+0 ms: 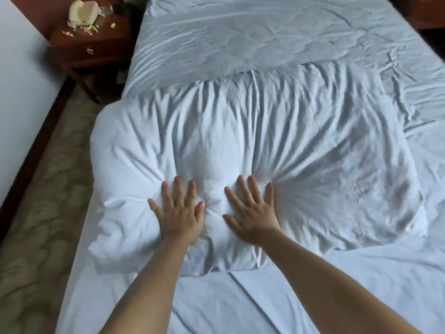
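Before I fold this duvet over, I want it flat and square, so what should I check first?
1. Left hand and right hand flat on the duvet: ok, fingers straight, pressing close to its near edge.
2. Duvet smooth: not ok, creases run all across it.
3. Duvet fully on the bed: not ok, its left corner overhangs the bed's edge.
4. Sheet smooth: not ok, wrinkled.
5. Nightstand apart from the duvet: ok.
6. Layers underneath even: cannot tell, hidden.
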Demonstrator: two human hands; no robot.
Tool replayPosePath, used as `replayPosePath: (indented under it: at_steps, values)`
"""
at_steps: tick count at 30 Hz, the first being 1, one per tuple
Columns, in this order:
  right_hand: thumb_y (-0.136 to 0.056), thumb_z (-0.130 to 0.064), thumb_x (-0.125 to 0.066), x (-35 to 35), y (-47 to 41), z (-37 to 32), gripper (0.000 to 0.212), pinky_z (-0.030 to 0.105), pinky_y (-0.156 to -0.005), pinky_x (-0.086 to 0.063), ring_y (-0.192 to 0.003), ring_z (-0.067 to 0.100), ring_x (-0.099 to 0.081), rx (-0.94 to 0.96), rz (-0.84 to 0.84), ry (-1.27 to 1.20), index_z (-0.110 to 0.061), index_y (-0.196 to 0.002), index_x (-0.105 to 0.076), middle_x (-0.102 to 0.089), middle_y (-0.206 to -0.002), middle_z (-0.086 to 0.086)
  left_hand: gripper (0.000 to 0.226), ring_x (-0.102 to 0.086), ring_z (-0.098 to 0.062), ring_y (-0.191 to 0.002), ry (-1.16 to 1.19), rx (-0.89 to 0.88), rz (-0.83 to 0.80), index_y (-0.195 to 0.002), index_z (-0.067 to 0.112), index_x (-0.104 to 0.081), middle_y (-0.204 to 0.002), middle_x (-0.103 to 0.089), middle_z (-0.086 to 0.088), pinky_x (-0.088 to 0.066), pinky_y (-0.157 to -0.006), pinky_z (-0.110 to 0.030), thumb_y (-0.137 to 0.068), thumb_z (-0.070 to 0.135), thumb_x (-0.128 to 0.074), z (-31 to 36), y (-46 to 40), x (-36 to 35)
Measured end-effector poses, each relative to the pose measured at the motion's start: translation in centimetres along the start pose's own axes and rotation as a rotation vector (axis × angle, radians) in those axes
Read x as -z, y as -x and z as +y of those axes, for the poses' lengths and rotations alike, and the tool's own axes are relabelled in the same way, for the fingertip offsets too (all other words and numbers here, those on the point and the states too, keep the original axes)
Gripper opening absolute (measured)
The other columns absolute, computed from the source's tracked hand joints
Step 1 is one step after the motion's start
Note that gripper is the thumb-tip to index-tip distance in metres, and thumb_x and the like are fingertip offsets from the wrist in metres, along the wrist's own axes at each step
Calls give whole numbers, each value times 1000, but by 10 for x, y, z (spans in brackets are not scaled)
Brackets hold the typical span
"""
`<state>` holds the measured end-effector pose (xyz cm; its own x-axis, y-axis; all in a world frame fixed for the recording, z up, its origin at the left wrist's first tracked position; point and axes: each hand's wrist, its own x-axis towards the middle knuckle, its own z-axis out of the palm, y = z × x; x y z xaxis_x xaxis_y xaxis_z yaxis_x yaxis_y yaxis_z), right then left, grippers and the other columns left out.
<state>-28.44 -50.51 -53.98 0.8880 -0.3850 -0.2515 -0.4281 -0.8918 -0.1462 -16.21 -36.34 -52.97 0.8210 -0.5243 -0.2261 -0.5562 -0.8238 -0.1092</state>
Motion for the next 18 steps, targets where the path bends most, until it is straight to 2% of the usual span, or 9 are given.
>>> replayPosePath:
  at_steps: [4,5,7,9,15,18]
  values:
    - [-76,-66,8,9,9,-7,80,63,-109,9,-147,27,12,-1,-133,92,-37,-151,5,15,-160,6,61,17,-28,-145,8,-60,-146,-149,38,11,-159,17,3,3,-111,-64,-97,54,-16,-10,10,8]
    - [-76,-66,7,19,10,-9,80,62,-110,3,-147,26,8,-1,-137,86,-37,-151,2,11,-160,6,60,16,-27,-146,3,-89,-167,-149,39,11,-159,17,4,2,-112,-63,-97,54,-16,-14,11,18]
    - [-89,-65,-11,45,8,-8,68,59,-113,-5,-147,24,0,-14,-133,39,-37,-151,-5,2,-161,5,58,13,-24,-147,11,-142,-190,-150,38,8,-159,16,5,1,-113,-61,-99,51,-16,-19,12,43]
    - [-96,-59,-26,74,2,-7,63,54,-116,-7,-148,21,-2,-47,-123,-8,-36,-151,-8,-2,-161,3,55,13,-23,-147,30,-165,-181,-151,36,6,-160,13,6,1,-113,-61,-100,46,-15,-22,15,69]
    - [-98,-56,-25,136,-38,-7,63,48,-118,4,-148,22,9,-73,-21,-50,-34,-153,-3,9,-161,1,53,19,-25,-145,49,-164,7,-151,35,3,-160,13,3,9,-112,-61,-101,42,-15,-21,-30,128]
    - [-98,-57,-24,153,-65,-2,64,48,-117,5,-148,22,11,-84,-4,-36,-34,-153,-1,11,-161,0,54,21,-25,-145,81,-144,1,-151,38,6,-159,17,5,11,-112,-62,-101,45,-12,-19,-68,144]
